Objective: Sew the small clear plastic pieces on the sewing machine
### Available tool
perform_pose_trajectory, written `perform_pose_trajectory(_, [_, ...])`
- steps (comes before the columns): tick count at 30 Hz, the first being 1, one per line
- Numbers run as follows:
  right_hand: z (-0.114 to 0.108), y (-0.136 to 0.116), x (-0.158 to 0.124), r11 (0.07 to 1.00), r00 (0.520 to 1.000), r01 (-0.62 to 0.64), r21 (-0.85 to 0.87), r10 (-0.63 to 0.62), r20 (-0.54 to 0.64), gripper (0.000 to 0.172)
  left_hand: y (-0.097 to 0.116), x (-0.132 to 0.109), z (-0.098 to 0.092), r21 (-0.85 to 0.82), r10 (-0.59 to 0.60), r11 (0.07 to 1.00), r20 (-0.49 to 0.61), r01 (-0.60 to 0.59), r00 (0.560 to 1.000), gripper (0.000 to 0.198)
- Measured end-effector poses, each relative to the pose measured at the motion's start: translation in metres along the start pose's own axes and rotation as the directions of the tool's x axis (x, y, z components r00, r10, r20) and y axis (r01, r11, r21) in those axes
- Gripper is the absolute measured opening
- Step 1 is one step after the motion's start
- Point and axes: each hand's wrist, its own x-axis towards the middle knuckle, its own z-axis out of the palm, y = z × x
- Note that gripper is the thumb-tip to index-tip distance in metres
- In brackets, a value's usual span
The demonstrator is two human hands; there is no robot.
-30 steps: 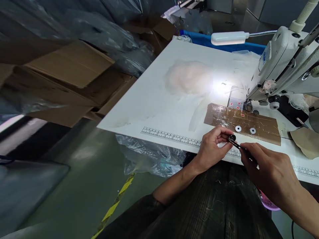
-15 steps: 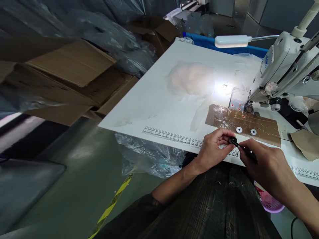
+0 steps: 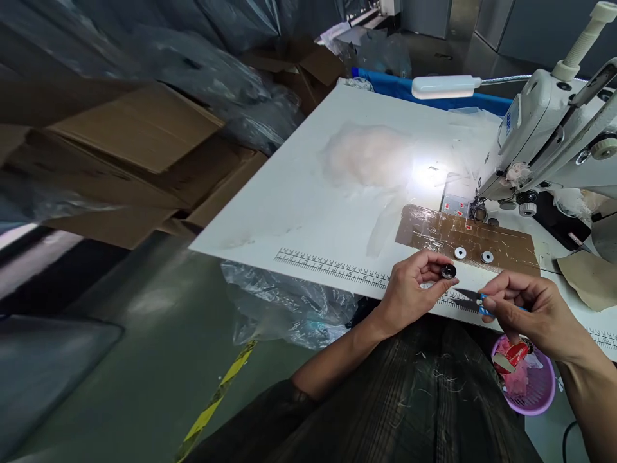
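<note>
My left hand (image 3: 415, 286) pinches a small black bobbin (image 3: 448, 271) between thumb and fingers, just over the near edge of the white sewing table (image 3: 308, 193). My right hand (image 3: 527, 312) is closed on small thread snips (image 3: 470, 297) with a blue grip, their dark blades pointing left toward the bobbin with a short gap between them. Both hands hover above the ruler strip (image 3: 337, 269) printed along the table edge.
A white sewing machine (image 3: 549, 141) with a lamp (image 3: 446, 87) stands at the right. Brown taped card (image 3: 434, 228) carries two silver bobbins (image 3: 460, 253). Pale fluff (image 3: 369, 154) lies mid-table. A purple basket (image 3: 535, 392) sits below; cardboard boxes (image 3: 135, 141) and plastic bags fill the left.
My right hand has pulled the snips back to the right, away from the bobbin they were touching. The left hand still holds the bobbin in place. The purple basket is now in full view.
</note>
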Motion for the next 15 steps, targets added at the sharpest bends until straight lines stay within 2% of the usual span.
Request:
perform_pose_trajectory(3, [-0.002,0.01,-0.006,0.998,0.998,0.035,-0.046,-0.037,-0.052,0.039,0.001,0.001,0.0,0.015,0.016,1.0,-0.013,-0.015,1.0,0.023])
perform_pose_trajectory(6, [0.003,0.014,-0.004,0.969,0.959,0.14,-0.206,-0.184,-0.216,0.036,0.002,0.001,0.001,0.031,0.036,0.999,0.004,-0.036,0.999,0.02])
perform_pose_trajectory(7, [0.006,0.015,-0.003,0.946,0.94,0.174,-0.272,-0.242,-0.239,0.034,0.002,0.001,0.001,0.036,0.041,0.998,0.01,-0.041,0.999,0.02])
perform_pose_trajectory(11, [0.006,0.014,-0.006,0.817,0.872,0.293,-0.497,-0.441,-0.21,0.025,0.001,0.0,0.001,0.047,0.048,0.998,0.008,-0.049,0.999,0.02])
perform_pose_trajectory(13, [-0.004,0.018,-0.012,0.765,0.821,0.262,-0.588,-0.497,-0.281,0.023,0.0,0.0,0.0,0.054,0.055,0.997,0.003,-0.055,0.998,0.022])
perform_pose_trajectory(15, [-0.019,0.029,-0.017,0.716,0.745,0.148,-0.682,-0.534,-0.399,0.027,0.0,0.0,0.0,0.074,0.077,0.994,0.011,-0.078,0.997,0.023])
